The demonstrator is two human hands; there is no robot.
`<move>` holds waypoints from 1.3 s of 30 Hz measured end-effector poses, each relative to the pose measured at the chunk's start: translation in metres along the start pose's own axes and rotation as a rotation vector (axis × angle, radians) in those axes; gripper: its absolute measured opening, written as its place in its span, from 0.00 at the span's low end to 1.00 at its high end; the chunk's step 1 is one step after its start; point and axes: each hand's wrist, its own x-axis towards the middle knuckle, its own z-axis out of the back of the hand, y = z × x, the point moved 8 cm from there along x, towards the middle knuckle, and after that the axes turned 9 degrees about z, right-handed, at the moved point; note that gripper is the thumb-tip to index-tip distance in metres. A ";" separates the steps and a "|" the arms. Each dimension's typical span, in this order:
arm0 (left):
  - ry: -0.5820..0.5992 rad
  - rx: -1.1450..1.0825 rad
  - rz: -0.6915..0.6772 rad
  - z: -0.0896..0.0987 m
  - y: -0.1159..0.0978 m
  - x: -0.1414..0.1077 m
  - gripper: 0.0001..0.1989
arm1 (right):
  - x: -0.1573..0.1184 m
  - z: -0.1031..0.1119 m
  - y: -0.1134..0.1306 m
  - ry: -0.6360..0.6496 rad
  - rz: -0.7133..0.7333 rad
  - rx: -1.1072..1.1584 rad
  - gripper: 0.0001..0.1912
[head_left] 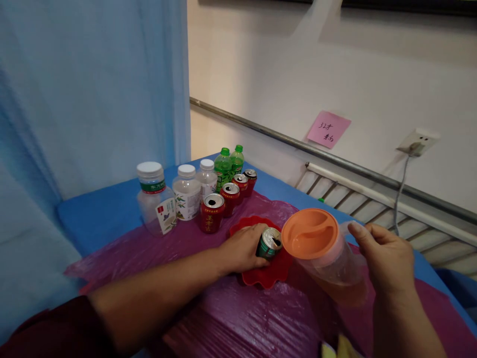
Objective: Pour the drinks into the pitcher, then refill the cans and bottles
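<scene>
One green can (269, 243) sits within the left hand's (245, 248) closed grip.

Orange lid (310, 232), scalloped red dish (266, 275), seemingly magenta plastic sheet (246, 313), blue curtain (93, 89).

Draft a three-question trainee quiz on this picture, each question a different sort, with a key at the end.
1. True or false: the left hand holds the green can.
2. Multiple choice: what colour is the lid of the pitcher held by the right hand?
A) white
B) orange
C) green
3. Count: how many green bottles stand near the wall?

Key: 1 true; 2 B; 3 two.
</scene>
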 end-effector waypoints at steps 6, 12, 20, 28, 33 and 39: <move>-0.003 0.000 -0.008 0.000 0.001 0.000 0.32 | 0.000 0.001 0.003 -0.001 0.028 -0.009 0.28; 0.000 -0.004 -0.014 -0.001 0.001 0.001 0.33 | -0.001 0.002 0.002 -0.005 0.013 0.001 0.27; -0.002 -0.010 -0.008 -0.001 0.002 0.001 0.32 | -0.001 0.001 0.001 0.000 0.030 -0.003 0.28; 0.000 -0.001 -0.006 -0.001 0.001 0.000 0.33 | 0.000 0.001 0.000 -0.008 0.025 -0.003 0.28; -0.005 0.012 -0.001 -0.001 0.001 0.000 0.32 | -0.001 0.001 -0.002 -0.006 0.017 -0.005 0.28; -0.003 0.011 -0.010 0.000 0.000 0.000 0.32 | -0.001 0.001 -0.002 0.007 -0.005 -0.001 0.28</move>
